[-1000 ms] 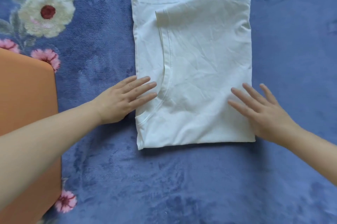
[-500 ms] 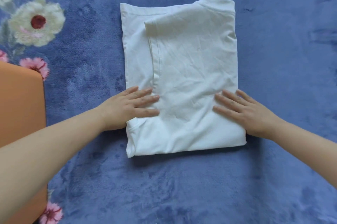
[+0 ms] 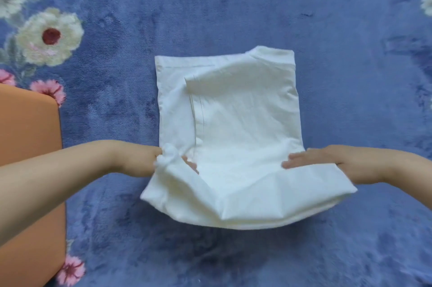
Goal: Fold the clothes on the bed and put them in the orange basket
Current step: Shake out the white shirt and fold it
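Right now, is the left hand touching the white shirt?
Touching. The head view shows the left hand gripping the white shirt at its near left edge, cloth bunched over the fingers and lifted.

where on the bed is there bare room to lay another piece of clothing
Bare blue blanket lies beyond the white shirt's far edge, also right of it and nearest the camera. The left is crowded: the orange basket and left hand border that strip.

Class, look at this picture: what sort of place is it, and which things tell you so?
Probably a bed at home: a plush blue floral blanket covers the surface, a white T-shirt is being folded on it, and an orange basket waits beside.
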The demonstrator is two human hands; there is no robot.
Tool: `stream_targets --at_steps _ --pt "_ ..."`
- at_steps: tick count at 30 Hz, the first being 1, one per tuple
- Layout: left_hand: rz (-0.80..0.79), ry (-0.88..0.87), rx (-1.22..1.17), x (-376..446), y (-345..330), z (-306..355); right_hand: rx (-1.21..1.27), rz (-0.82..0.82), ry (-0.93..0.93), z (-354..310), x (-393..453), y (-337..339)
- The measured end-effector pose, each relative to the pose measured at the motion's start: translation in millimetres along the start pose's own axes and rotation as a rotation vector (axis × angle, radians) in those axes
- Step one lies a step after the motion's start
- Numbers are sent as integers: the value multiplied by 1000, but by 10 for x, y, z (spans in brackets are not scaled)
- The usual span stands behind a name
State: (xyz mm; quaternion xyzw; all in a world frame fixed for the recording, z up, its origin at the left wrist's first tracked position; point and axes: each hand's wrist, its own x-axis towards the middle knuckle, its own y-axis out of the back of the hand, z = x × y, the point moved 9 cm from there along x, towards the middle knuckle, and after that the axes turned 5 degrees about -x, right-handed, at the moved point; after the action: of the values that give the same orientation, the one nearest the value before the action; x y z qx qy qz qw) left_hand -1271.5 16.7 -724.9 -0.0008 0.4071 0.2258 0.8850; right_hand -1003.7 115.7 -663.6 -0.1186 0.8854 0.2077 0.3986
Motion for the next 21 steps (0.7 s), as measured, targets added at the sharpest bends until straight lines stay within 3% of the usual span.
stream_targets --at_steps 2,4,6,8,10,15,18,21 --pt "-86 105 -267 -173 113 33 384 8 -85 3 3 120" --pt "-72 89 -691 -232 279 240 715 185 -43 -2 31 416" --pt "118 37 -1060 -229 525 272 930 374 -142 275 121 569" --pt "367 -1 -1248 -179 718 48 955 487 -326 505 236 601" --pt "515 -6 -1325 -149 792 -67 889 597 -449 590 266 616" --pt "816 29 -1292 -81 712 35 904 927 -519 603 213 608" --pt "1124 229 -1167 -133 738 33 972 1123 -495 584 208 656" --pt "1275 381 -1140 -158 789 -27 1107 1238 -449 562 214 789"
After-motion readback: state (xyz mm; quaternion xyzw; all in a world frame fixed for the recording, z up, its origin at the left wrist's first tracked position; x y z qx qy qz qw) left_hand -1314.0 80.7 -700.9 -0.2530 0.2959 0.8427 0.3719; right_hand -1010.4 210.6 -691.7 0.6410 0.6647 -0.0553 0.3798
